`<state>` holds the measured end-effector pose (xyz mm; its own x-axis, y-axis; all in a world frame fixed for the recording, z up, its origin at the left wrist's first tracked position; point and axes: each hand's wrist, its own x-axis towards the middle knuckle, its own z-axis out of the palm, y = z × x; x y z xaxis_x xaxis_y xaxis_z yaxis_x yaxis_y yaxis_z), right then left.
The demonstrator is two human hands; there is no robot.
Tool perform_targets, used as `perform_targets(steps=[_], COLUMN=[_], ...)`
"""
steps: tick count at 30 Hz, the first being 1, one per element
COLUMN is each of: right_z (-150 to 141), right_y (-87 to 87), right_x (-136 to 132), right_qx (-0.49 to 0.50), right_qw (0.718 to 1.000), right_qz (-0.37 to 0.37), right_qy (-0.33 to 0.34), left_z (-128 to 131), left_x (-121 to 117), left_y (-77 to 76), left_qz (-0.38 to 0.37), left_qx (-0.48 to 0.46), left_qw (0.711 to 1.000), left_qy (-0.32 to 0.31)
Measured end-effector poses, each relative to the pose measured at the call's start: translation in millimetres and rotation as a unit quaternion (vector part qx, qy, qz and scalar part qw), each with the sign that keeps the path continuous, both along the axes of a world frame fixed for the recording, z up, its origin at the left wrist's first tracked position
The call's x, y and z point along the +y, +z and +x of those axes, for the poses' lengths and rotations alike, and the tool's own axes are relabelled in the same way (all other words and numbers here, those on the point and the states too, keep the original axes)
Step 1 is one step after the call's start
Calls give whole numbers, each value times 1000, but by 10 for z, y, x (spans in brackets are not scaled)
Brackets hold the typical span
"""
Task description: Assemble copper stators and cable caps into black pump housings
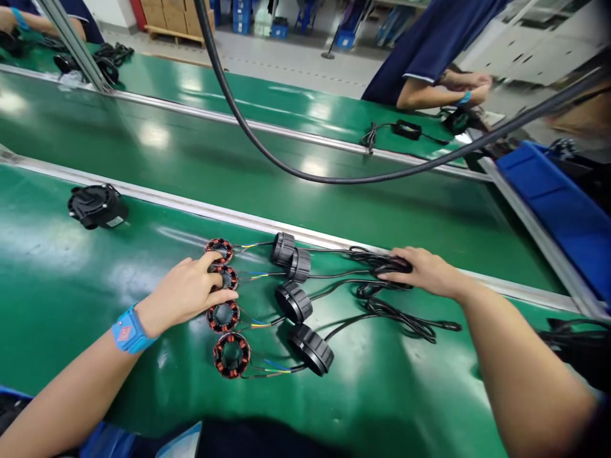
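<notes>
Several ring-shaped motor stators with copper-coloured windings lie in a column; the nearest stator (231, 355) lies apart from my hands. My left hand (186, 291), wearing a blue wristband (133, 331), has its fingers spread over the upper rings, fingertips touching the far stator (218, 250) and the one below it. Thin coloured wires run from each stator to a black ribbed cap (311, 348), and a black cable leads on from each cap. My right hand (424, 270) has thumb and fingers around a far bundle of black cable (377, 257). A nearer cable bundle (405, 318) lies loose.
A black pump-like housing (98, 205) stands at the left on the green bench (157, 381). A metal rail (248, 221) runs behind the parts. A thick black cable (305, 175) hangs across the view. Blue bin (554, 197) at right; co-workers sit opposite.
</notes>
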<state>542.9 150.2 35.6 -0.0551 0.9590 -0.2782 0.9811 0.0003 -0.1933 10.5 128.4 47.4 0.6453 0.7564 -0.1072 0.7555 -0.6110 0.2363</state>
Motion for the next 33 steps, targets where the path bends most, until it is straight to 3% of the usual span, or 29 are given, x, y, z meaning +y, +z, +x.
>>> perform_targets(steps=[5, 11, 14, 16, 18, 20, 21, 23, 25, 28, 30, 33], right_z=[27, 152, 173, 54, -253, -764, -1077, -1741, -2339, -2904, -3038, -3014], right_y=[-118, -271, -185, 18, 294, 544, 629, 691, 627, 440, 343, 281], right_x=[-65, -4, -10, -15, 14, 106, 181, 382, 622, 941, 1065, 1122], right_qx=[-91, -132, -96, -37, 33, 90, 126, 186, 204, 194, 199, 241], right_qw=[996, 991, 994, 998, 998, 982, 969, 939, 917, 906, 890, 863], right_qz=[-17, -18, -25, -16, 49, 161, 193, 179, 126, -11, -102, -196], right_qy=[16, 2, -39, -55, -34, 33, 91, 228, 319, 375, 398, 399], left_z=[-34, -65, -93, -107, -105, -83, -66, -28, -1, 8, 2, -5], left_x=[-36, -58, -27, 27, 106, 191, 227, 277, 293, 282, 274, 280], left_y=[-122, -184, -156, -126, -114, -136, -159, -217, -267, -303, -310, -316], left_qz=[53, 73, 87, 112, 141, 159, 159, 148, 139, 130, 125, 109], left_qx=[-21, -16, -44, -103, -173, -212, -217, -214, -212, -215, -222, -240], left_qw=[998, 997, 995, 988, 974, 963, 963, 966, 967, 968, 967, 965], left_qy=[9, -8, -13, -4, 24, 37, 30, 4, -1, 13, 12, 13])
